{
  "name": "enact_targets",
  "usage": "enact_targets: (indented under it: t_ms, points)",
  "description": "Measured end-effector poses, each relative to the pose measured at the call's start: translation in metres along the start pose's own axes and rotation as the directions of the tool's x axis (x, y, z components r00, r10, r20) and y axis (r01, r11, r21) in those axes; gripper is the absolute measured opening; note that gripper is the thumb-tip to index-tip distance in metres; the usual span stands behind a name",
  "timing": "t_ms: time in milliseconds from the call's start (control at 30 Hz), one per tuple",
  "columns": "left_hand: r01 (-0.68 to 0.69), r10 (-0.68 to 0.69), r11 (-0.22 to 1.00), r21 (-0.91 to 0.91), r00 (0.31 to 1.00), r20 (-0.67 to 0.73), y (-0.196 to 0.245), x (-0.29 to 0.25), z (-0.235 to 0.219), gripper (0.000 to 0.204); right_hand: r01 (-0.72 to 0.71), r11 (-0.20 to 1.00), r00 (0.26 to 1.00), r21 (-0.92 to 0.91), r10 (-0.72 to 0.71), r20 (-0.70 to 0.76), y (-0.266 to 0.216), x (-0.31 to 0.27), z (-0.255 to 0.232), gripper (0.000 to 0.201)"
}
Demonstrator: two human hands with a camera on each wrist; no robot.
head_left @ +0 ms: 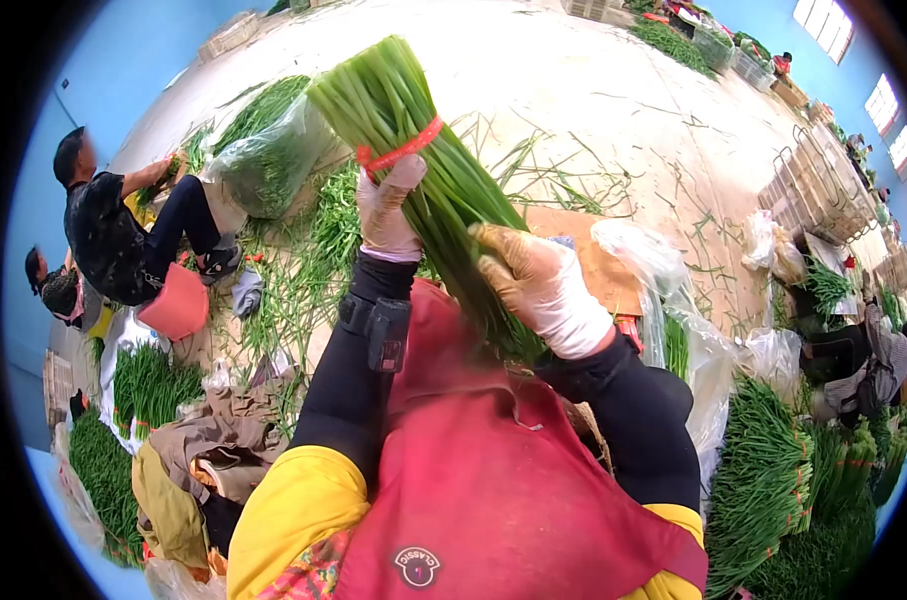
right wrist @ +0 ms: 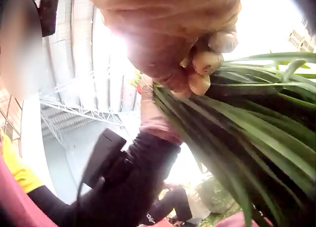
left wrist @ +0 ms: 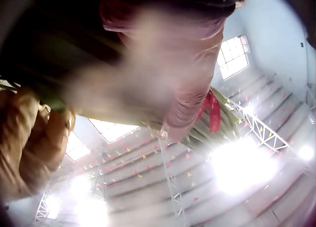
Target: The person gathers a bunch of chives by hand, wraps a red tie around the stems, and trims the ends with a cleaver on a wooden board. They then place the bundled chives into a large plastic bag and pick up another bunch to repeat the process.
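Both hands grip one bundle of greens.
Left hand (head_left: 389, 205) clasps the greens bundle (head_left: 429, 170) just below its red band (head_left: 402, 150); right hand (head_left: 534, 280) grips lower. The left wrist view is blurred, its fingers indistinct.

Thin glossy gloves (head_left: 534, 285), red rubber band (head_left: 402, 150), matt cloth apron (head_left: 494, 480), clear plastic bag (head_left: 269, 160).

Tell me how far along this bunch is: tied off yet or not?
Done: a red band already circles the green onion bunch near its cut end. In hand: the left hand grips the bunch just under the band, and the right hand holds it lower down. Left: the bunch is not yet set down with the banded bundles at the right, and loose greens lie on the floor.
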State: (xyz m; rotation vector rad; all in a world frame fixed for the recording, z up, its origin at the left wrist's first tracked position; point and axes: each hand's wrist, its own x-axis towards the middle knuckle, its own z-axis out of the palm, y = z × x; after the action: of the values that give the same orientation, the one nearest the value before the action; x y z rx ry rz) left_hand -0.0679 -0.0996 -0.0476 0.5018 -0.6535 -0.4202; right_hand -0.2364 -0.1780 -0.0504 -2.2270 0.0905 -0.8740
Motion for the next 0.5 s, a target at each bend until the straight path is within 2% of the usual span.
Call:
enact_targets:
  t_ms: [33,100,133,200,233,267,300,367,433,467,500]
  points:
    - [-0.005,0.005,1.000,0.004,1.000,-0.002,0.000,0.001,-0.002,0.053,0.005,1.000,1.000,0.004,-0.005,0.003,0.004,-0.001,0.002,0.026]
    - [-0.029,0.029,0.999,0.024,0.999,0.015,0.001,0.005,-0.010,0.053,-0.062,0.952,0.960,-0.299,0.139,0.243,0.015,-0.007,0.001,0.015]
    - [-0.055,0.054,0.998,0.019,0.999,0.005,0.004,0.007,-0.010,0.054,-0.002,0.965,0.972,-0.262,0.063,0.225,0.024,-0.019,0.001,0.012]
    - [-0.063,0.064,0.998,0.027,0.998,-0.008,0.011,0.015,-0.014,0.054,0.021,0.944,0.888,-0.330,0.134,0.439,0.044,-0.049,0.000,0.012]
    - [-0.067,0.068,0.997,0.032,0.997,-0.020,0.015,0.019,-0.017,0.055,-0.019,0.898,0.762,-0.440,0.298,0.575,0.048,-0.064,0.000,0.012]
    - [-0.063,0.066,0.996,0.058,0.997,-0.038,0.018,0.023,-0.019,0.054,0.014,0.890,0.642,-0.455,0.341,0.687,0.070,-0.088,0.001,0.015]
    - [-0.069,0.071,0.996,0.052,0.997,-0.036,0.020,0.026,-0.019,0.054,-0.032,0.839,0.365,-0.543,0.516,0.775,0.066,-0.092,-0.005,0.029]
    - [-0.112,0.116,0.992,0.057,0.992,-0.059,0.023,0.030,-0.019,0.053,-0.177,0.810,0.305,-0.560,0.586,0.751,0.043,-0.093,-0.025,0.045]
    - [-0.140,0.146,0.987,0.074,0.986,-0.077,0.024,0.031,-0.016,0.053,-0.236,0.863,0.498,-0.447,0.503,0.707,0.033,-0.081,-0.039,0.051]
    - [-0.146,0.152,0.985,0.091,0.987,-0.057,0.024,0.031,-0.012,0.055,-0.272,0.921,0.687,-0.281,0.390,0.613,0.025,-0.073,-0.048,0.048]
    - [-0.154,0.158,0.983,0.102,0.987,-0.034,0.022,0.031,-0.007,0.057,-0.353,0.934,0.804,-0.054,0.332,0.493,0.006,-0.056,-0.053,0.049]
